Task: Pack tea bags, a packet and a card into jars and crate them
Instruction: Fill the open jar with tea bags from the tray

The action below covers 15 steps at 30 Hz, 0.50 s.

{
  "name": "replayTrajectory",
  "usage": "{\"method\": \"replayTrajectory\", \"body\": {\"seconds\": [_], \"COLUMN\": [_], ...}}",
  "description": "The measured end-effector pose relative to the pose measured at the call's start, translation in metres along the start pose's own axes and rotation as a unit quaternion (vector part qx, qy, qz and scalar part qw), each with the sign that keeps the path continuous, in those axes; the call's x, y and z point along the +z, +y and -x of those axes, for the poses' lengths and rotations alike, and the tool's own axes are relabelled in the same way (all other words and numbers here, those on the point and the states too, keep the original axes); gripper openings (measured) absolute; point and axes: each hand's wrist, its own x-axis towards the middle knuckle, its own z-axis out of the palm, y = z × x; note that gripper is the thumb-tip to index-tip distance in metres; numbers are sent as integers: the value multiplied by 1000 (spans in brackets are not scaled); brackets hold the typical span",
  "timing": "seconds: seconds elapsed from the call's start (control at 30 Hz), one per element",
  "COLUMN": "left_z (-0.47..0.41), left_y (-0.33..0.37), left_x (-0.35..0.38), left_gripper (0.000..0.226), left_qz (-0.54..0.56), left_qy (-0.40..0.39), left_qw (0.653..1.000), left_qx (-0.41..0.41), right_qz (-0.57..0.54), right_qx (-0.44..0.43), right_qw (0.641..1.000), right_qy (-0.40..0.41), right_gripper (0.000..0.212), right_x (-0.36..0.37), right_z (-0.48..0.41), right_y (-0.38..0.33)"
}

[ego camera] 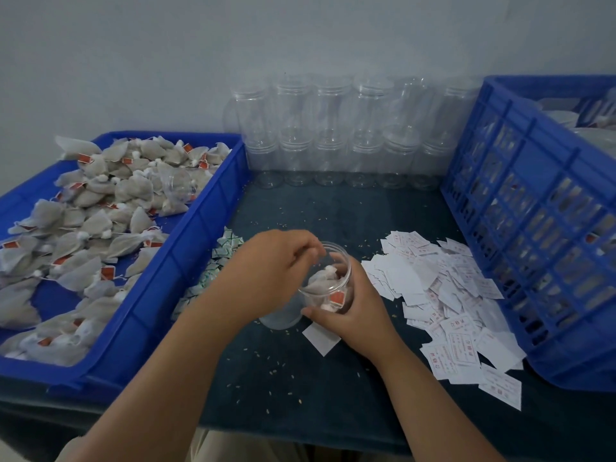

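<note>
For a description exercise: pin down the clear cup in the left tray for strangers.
Find the blue tray of tea bags on the left. Toward its far right side lies a clear cup, tipped among the bags, unlike the jars stacked upright by the wall.

Both bare forearms reach in from the near side and meet at the jar (283, 319). The left grip (273, 271) hangs over the jar's mouth, back of the hand up and wrist bent down. Its fingers (308, 250) are curled and bunched at the rim, and whether they pinch anything cannot be told. The right grip (350, 305) wraps the jar's right side, with its thumb (315, 311) lying across the near wall.
</note>
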Motion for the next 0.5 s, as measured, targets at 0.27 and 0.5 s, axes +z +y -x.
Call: {"method": "replayTrajectory", "body": {"seconds": [0.27,0.5], "left_z": [14,25], "left_y": [12,-59], "left_x": [-1,-104], "left_gripper": [41,10], "left_qz": [-55,-47], "left_qy": [-69,64], "left_qw": [994,991], "left_qx": [61,-109], "right_qz": [-1,23], "right_qx": [-4,1], "right_qw": [1000,1000], "right_qy": [8,-9], "right_gripper": [78,89], "right_x": [-1,-2], "right_z": [0,2], "right_y": [1,8]}}
